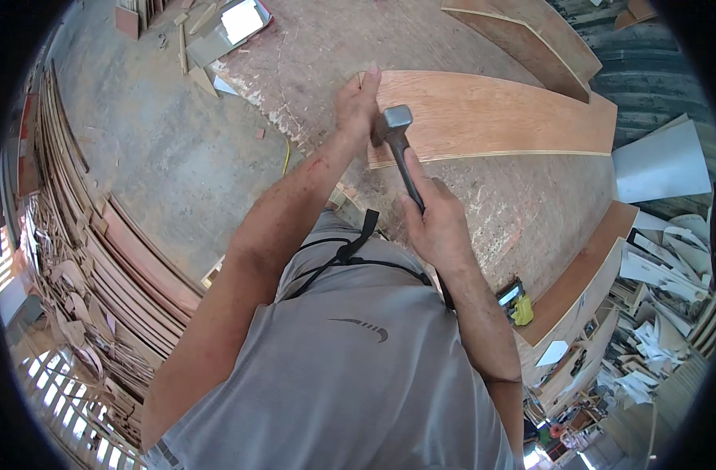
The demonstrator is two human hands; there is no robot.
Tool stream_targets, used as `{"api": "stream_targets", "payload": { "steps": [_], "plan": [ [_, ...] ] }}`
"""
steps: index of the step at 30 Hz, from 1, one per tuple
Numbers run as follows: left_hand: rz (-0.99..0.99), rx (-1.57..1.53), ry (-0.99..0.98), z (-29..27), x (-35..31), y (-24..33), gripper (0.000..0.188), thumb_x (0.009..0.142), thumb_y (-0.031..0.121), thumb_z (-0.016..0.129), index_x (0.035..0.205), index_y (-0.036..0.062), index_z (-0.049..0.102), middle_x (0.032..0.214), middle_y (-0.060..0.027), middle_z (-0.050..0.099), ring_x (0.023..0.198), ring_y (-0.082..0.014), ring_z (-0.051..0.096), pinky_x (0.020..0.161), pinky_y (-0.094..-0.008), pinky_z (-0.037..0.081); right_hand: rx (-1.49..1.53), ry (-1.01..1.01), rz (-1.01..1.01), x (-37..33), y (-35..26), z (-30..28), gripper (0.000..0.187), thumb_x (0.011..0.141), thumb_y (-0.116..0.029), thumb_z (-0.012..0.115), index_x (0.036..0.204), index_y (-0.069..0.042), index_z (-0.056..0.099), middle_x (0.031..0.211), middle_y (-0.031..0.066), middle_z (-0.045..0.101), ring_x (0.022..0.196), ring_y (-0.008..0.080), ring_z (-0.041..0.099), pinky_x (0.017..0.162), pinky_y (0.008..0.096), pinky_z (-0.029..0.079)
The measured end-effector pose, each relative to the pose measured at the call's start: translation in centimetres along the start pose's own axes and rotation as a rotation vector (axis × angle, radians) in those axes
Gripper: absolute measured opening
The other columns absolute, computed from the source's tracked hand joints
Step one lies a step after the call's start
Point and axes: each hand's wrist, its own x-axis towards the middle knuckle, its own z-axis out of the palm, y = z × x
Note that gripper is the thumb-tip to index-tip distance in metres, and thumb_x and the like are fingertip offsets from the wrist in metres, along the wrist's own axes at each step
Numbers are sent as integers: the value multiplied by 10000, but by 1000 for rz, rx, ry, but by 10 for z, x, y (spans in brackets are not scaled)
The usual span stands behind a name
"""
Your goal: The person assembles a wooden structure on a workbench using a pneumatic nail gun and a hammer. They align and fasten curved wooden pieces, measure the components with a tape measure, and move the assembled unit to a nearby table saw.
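Note:
In my right hand [440, 223] is a hammer [407, 168], gripped by its dark handle. Its metal head is raised over the left end of a long plywood panel [499, 117], close to my left wrist. My left hand [358, 102] is closed at that same end, with the thumb up along the edge; the panel hides part of its fingers. The panel lies across a worn wooden worktable [311, 47], and its right end is narrower.
Another plywood piece with an upright board [522, 47] stands at the far right. A yellow tape measure [522, 309] sits near the table's right edge, beside a wooden board [581, 274]. Stacked wood strips [131, 266] line the left; white scraps [655, 345] heap at right.

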Motion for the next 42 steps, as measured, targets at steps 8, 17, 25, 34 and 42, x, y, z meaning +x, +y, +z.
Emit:
{"api": "stream_targets", "payload": {
  "steps": [8,17,25,34,42],
  "plan": [
    [47,19,-37,-3,-6,0,404,984,418,552,789,68,606,630,41,517,526,-55,420,463,-263,345,-170,-118,68,4,-15,-11,689,874,-105,624,1493,-131,322,843,253,594,741,416,643,693,502,535],
    [105,97,-17,0,-15,12,387,987,390,560,810,53,627,696,35,575,643,-53,485,576,-247,411,-171,-165,82,-8,-19,-21,693,849,-94,625,1481,-112,342,818,277,605,748,439,634,712,498,536],
    [159,128,-39,0,9,19,396,994,377,552,800,38,624,727,32,585,683,-57,487,621,-259,425,183,111,473,-106,72,11,625,866,-64,632,1448,-104,406,1163,260,628,1042,382,643,869,414,514],
    [34,147,-29,-6,8,12,408,1007,391,516,838,36,625,758,-1,608,696,-79,519,642,-283,450,-178,639,220,-101,171,48,377,831,-46,691,1195,2,606,1004,182,657,886,330,638,808,381,512],
    [-54,0,21,-7,-25,0,381,1014,363,494,936,16,631,869,-60,659,798,-114,583,715,-313,486,71,376,-237,16,51,69,337,746,-99,790,1041,8,666,978,154,641,917,304,605,830,366,492]
  ]
}}
